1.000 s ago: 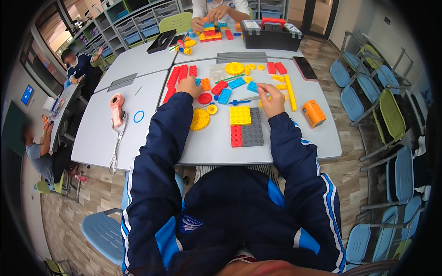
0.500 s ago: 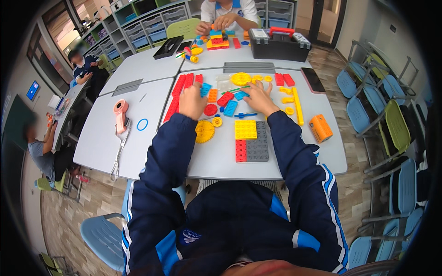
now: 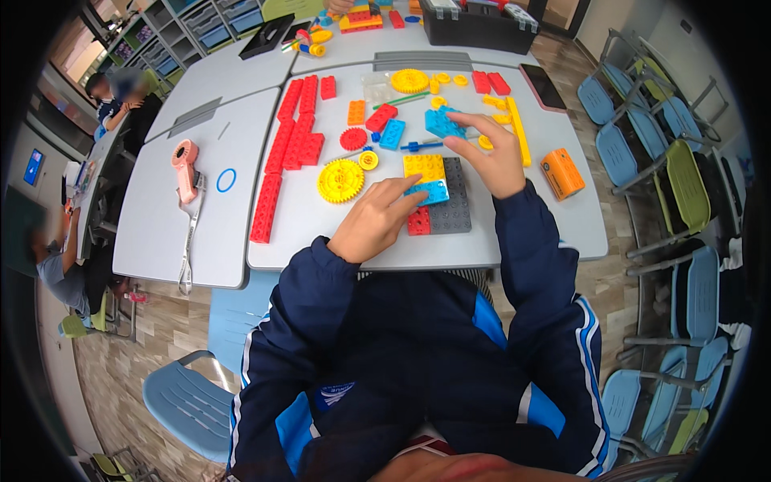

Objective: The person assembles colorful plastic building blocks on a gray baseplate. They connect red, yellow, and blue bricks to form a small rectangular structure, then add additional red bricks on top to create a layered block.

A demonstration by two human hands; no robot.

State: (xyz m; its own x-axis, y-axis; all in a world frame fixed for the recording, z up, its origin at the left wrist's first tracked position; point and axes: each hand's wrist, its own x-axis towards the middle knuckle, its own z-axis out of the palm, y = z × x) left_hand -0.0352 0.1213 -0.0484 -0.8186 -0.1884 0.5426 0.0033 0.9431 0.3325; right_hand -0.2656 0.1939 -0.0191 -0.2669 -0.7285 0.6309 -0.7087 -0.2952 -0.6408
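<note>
My left hand [image 3: 376, 215] has its fingertips on a blue brick [image 3: 434, 193], which lies on the near part of a yellow block [image 3: 423, 166]. Beneath are a dark grey studded plate [image 3: 455, 210] and a red brick [image 3: 418, 222]. My right hand [image 3: 496, 153] pinches another blue brick [image 3: 443, 123] between thumb and fingers, just beyond the stack. Close by lie a dark blue axle [image 3: 422, 146], a third blue brick [image 3: 392, 134], a red brick [image 3: 381, 118], an orange brick [image 3: 356, 112] and a yellow gear wheel [image 3: 341, 181].
Several red bricks [image 3: 279, 146] line the left side. A yellow beam [image 3: 518, 132], an orange cylinder [image 3: 562, 173] and a phone [image 3: 543, 87] lie right. On the left table rest a pink handheld device with a strap [image 3: 185, 170] and a blue ring [image 3: 227, 180]. A black toolbox [image 3: 479, 30] stands far off.
Both hands have come back from the far pieces. A blue brick now sits under my left fingers on the yellow block, and my right hand has picked up another blue brick.
</note>
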